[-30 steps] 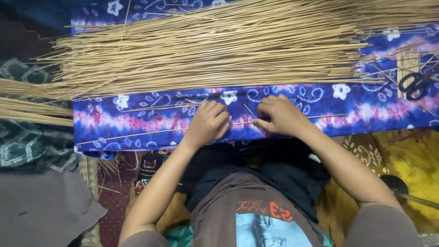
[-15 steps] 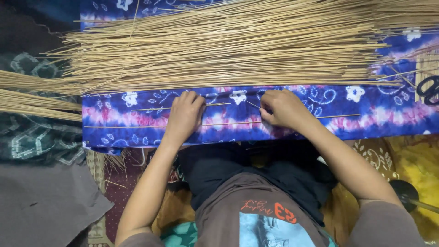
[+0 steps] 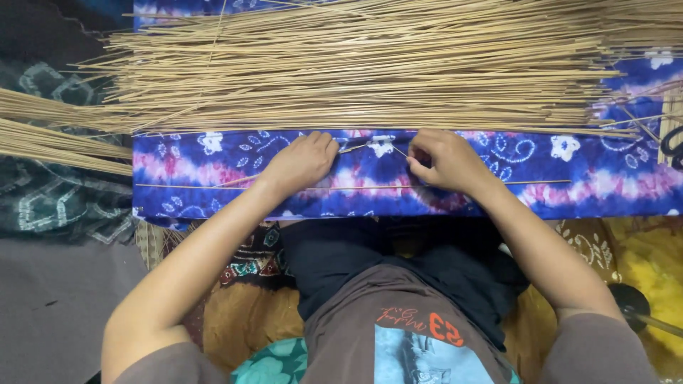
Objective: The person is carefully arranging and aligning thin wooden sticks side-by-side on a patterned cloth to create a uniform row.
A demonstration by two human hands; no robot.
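A big pile of thin tan bamboo sticks (image 3: 370, 67) lies across a blue and pink tie-dye cloth (image 3: 569, 178) in front of me. My left hand (image 3: 302, 162) and my right hand (image 3: 441, 162) rest on the cloth just below the pile, fingers curled. Each pinches the end of a short thin stick (image 3: 356, 148) between them. One long single stick (image 3: 341, 188) lies along the cloth under both wrists.
More stick bundles (image 3: 43, 135) jut out at the left over a dark patterned fabric (image 3: 57, 206). Black scissors (image 3: 672, 146) lie at the right edge. A yellow cloth (image 3: 640, 263) and a round dark object (image 3: 629, 299) sit at lower right.
My left hand first slid left along the cloth, then came back toward the right hand. Both hands now sit closer to the pile, pinching a short stick.
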